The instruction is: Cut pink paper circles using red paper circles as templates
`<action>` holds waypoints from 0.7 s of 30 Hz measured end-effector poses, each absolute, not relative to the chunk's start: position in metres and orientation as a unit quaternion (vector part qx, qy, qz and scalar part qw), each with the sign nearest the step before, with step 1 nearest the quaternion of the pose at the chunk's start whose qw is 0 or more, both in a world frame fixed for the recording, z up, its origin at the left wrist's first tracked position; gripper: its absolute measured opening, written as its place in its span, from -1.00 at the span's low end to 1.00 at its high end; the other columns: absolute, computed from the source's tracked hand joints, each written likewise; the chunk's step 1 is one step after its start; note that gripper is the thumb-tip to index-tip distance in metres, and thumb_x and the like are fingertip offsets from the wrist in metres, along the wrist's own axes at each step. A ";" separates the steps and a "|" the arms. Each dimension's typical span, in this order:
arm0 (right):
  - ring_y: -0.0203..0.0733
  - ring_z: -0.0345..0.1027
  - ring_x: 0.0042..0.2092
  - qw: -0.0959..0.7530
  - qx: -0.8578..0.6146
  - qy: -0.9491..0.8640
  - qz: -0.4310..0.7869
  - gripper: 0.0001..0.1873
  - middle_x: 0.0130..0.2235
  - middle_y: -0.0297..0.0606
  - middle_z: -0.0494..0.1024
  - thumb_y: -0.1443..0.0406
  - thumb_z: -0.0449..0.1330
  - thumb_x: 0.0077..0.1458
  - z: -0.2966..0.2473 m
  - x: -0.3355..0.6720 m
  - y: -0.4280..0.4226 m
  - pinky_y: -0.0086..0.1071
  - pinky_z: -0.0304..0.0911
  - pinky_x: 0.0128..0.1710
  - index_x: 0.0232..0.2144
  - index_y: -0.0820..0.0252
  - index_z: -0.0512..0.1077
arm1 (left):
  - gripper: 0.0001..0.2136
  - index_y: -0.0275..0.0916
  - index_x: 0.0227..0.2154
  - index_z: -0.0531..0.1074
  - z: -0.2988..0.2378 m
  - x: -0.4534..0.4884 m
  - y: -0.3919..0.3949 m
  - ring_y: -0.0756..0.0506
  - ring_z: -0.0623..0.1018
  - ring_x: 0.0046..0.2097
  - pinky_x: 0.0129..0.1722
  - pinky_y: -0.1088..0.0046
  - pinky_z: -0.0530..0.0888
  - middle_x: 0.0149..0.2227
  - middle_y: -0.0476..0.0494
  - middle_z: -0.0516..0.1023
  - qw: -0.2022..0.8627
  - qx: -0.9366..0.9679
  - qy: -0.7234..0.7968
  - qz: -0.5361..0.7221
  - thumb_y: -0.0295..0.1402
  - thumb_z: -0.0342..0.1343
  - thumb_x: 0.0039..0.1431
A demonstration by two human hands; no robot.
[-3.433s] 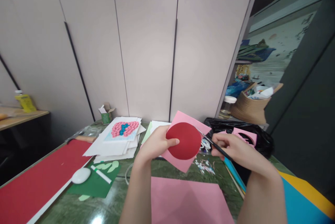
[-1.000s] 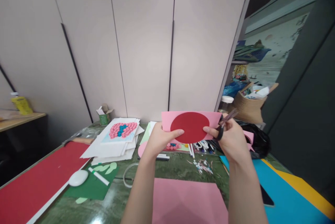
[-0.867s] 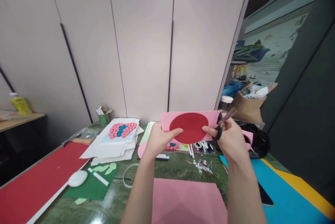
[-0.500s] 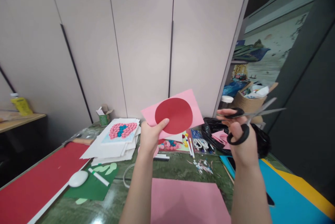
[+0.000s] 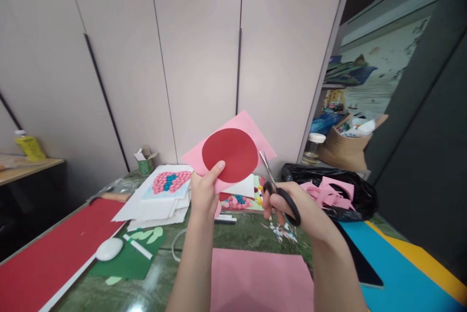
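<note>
My left hand (image 5: 206,188) pinches a pink sheet of paper (image 5: 249,124) together with a red paper oval (image 5: 235,151) lying on its front, the thumb pressed on the oval's lower left. Both are raised above the table. In my right hand (image 5: 288,200) is a pair of scissors (image 5: 269,168) with black handles, fingers through the loops. Its slightly parted blades point up beside the right corner of the pink sheet; whether they touch the paper I cannot tell.
A large pink sheet (image 5: 260,278) lies in front of me. Right are a black bag (image 5: 367,195) with pink scraps (image 5: 328,193) and a blue sheet (image 5: 408,263). Left are white papers (image 5: 153,205), a green sheet (image 5: 127,263), a white mouse (image 5: 109,249) and a red sheet (image 5: 65,249).
My right hand has swung the scissors left, from beside the bag to the paper's right edge, and turned the blades upward. The pink sheet and oval have tilted and shifted slightly left.
</note>
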State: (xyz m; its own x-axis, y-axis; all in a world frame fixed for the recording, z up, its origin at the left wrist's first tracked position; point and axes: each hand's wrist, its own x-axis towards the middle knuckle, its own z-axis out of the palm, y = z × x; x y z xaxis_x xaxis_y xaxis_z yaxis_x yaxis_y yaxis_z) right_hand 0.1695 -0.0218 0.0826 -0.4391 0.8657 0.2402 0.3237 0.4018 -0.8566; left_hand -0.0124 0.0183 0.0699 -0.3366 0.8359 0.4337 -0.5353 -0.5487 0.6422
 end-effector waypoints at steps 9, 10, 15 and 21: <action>-0.34 0.18 -0.64 0.389 -0.368 -0.742 0.404 -0.58 -0.53 -0.23 0.49 0.01 0.05 -0.01 0.085 0.168 -0.019 -0.46 0.08 -0.63 -0.48 0.28 0.42 | -0.62 -0.36 -0.23 0.46 0.069 -0.011 0.014 -0.21 0.54 -0.17 -0.16 0.26 0.47 -0.19 -0.26 0.56 0.448 0.411 0.224 0.761 -0.40 0.29 -0.21; -0.34 0.18 -0.63 0.391 -0.367 -0.741 0.405 -0.58 -0.53 -0.23 0.48 0.01 0.05 -0.01 0.084 0.169 -0.018 -0.46 0.08 -0.63 -0.48 0.28 0.42 | -0.63 -0.37 -0.25 0.47 0.069 -0.011 0.012 -0.21 0.54 -0.18 -0.16 0.26 0.47 -0.20 -0.26 0.56 0.448 0.416 0.233 0.756 -0.40 0.29 -0.21; -0.35 0.19 -0.62 0.401 -0.351 -0.744 0.403 -0.62 -0.52 -0.24 0.47 0.06 0.06 0.02 0.081 0.172 -0.014 -0.48 0.09 -0.62 -0.51 0.29 0.41 | -0.68 -0.39 -0.27 0.47 0.071 -0.013 0.007 -0.20 0.55 -0.20 -0.16 0.26 0.47 -0.22 -0.28 0.57 0.450 0.445 0.240 0.737 -0.41 0.27 -0.17; -0.35 0.18 -0.61 0.388 -0.398 -0.750 0.359 -0.58 -0.53 -0.23 0.43 0.04 0.01 0.04 0.079 0.173 -0.010 -0.48 0.08 -0.63 -0.56 0.29 0.37 | -0.65 -0.39 -0.21 0.46 0.073 -0.015 0.004 -0.18 0.55 -0.20 -0.16 0.27 0.48 -0.23 -0.27 0.58 0.450 0.448 0.236 0.736 -0.45 0.26 -0.15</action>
